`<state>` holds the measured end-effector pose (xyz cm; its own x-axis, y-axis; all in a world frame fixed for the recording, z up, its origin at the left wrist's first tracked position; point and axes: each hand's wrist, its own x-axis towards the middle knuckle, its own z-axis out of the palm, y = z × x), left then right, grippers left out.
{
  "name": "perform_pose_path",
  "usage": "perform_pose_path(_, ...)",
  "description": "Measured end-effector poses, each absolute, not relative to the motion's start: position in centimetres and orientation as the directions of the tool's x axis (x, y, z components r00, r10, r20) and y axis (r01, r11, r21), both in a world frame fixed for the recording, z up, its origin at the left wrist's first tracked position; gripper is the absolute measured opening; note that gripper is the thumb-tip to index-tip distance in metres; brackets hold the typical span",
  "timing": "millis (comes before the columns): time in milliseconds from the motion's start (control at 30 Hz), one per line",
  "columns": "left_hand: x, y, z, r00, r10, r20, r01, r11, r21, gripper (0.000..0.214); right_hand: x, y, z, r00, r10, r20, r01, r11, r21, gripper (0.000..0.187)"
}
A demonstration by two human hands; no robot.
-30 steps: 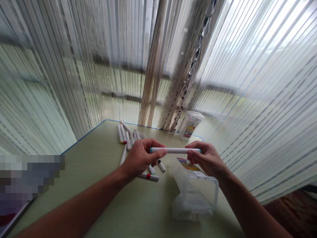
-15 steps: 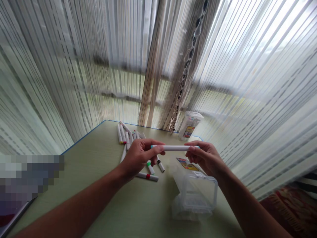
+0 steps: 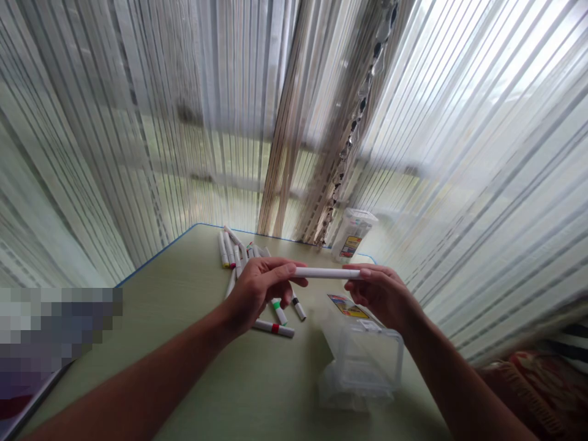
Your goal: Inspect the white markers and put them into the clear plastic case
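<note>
I hold a white marker pen [image 3: 324, 273] level above the table, one end in each hand. My left hand [image 3: 261, 289] pinches its left end between thumb and fingers. My right hand [image 3: 379, 291] pinches its right end with the fingertips. Both ends are covered by my fingers. Below my hands lie loose markers: one with a red band [image 3: 275, 328], one with a green tip [image 3: 278, 310] and one with a black tip [image 3: 298, 308]. A clear plastic case [image 3: 365, 364] stands open under my right wrist.
Several more markers [image 3: 234, 248] lie in a heap at the far side of the pale green table [image 3: 193, 288]. A clear lidded tub [image 3: 351, 233] stands at the far corner by striped sheer curtains [image 3: 459, 153]. A printed card [image 3: 346, 304] lies near the case.
My fingers have slid over both ends of the marker, so its teal caps no longer show. The marker has stayed level between my hands.
</note>
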<state>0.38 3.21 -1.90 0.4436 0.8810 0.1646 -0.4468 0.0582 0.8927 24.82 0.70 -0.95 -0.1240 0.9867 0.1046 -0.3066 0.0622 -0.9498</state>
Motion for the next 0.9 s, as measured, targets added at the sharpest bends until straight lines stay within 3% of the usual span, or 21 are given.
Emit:
perform_pose_path(400,0.46,3.32,-1.83,0.43,0.894,0.125,-0.449,0.092,0.889,0.029,24.84,0.56,-0.65,-0.126,0.991,0.055,-0.335,0.01,-0.942,0.027)
perform_pose_path(900,0.88,3.02,-2.22,0.411,0.9,0.145,-0.216,-0.059,0.975,0.033,24.54,0.91,-1.28,-0.077,0.988,0.131,-0.212,0.112,-0.971,0.026)
